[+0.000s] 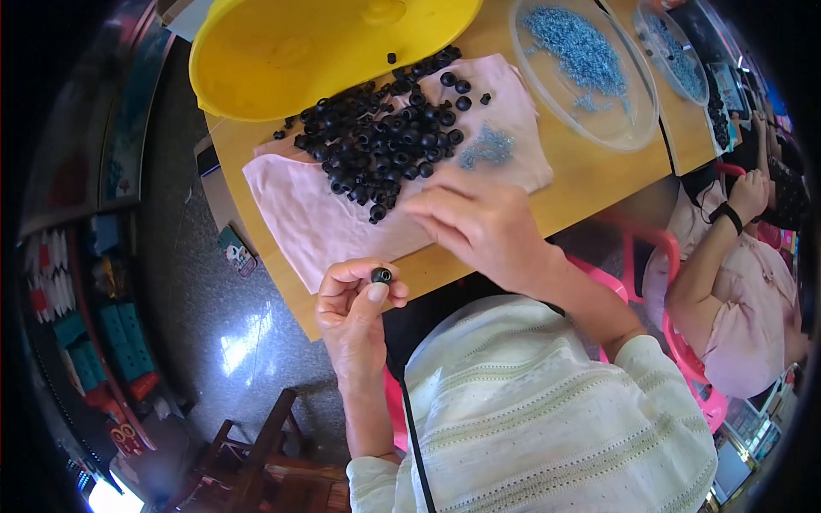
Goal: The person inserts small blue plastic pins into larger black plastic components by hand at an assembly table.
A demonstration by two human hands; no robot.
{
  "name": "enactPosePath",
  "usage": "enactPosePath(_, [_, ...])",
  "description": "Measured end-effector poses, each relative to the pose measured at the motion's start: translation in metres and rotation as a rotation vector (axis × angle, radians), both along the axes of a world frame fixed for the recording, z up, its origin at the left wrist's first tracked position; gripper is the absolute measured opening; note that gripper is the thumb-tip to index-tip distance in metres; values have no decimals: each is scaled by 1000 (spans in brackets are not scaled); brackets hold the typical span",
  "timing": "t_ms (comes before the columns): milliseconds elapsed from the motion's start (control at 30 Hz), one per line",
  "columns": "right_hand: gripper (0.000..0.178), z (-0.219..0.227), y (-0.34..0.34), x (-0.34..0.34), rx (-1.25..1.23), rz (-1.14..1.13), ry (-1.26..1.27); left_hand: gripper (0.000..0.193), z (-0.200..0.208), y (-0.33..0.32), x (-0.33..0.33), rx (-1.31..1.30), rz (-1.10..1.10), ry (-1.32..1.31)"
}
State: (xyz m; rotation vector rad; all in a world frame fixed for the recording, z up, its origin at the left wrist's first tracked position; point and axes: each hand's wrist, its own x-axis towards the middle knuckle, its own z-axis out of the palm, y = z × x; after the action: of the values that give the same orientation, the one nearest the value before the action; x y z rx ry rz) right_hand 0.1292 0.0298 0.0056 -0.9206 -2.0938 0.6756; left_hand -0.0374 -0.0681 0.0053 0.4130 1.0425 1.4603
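My left hand pinches a small round black part between thumb and fingers, just off the table's near edge. A hollow opening in the part's end faces up. To its right, my right hand hovers over the cloth, thumb and fingertips pressed together and a little blurred. Whatever those fingertips may hold cannot be made out. Beyond both hands, a heap of similar black parts lies on a pink cloth. A little pile of tiny blue-grey pieces rests on the cloth, just past my right hand.
A large yellow basin stands behind the heap on the wooden table. At the right sits a clear tray of small blue pieces, with another tray beyond. Another person sits at far right by pink chairs. A phone lies left of the table.
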Motion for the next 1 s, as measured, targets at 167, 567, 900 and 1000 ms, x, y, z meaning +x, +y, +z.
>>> enactPosePath(167, [14, -9, 11, -11, -22, -32, -97, 16, -4, -2, -4, 2, 7, -6])
enactPosePath(567, [15, -12, 18, -19, 99, 10, -255, 14, -8, -7, 2, -27, -47, -8])
enactPosePath(900, [12, -7, 9, -14, 70, 109, -337, 15, -7, -9, 5, -11, -39, 34])
enactPosePath(1000, [13, -4, 9, -13, 64, 91, -334, 15, -7, -10, 4, -2, -44, 46])
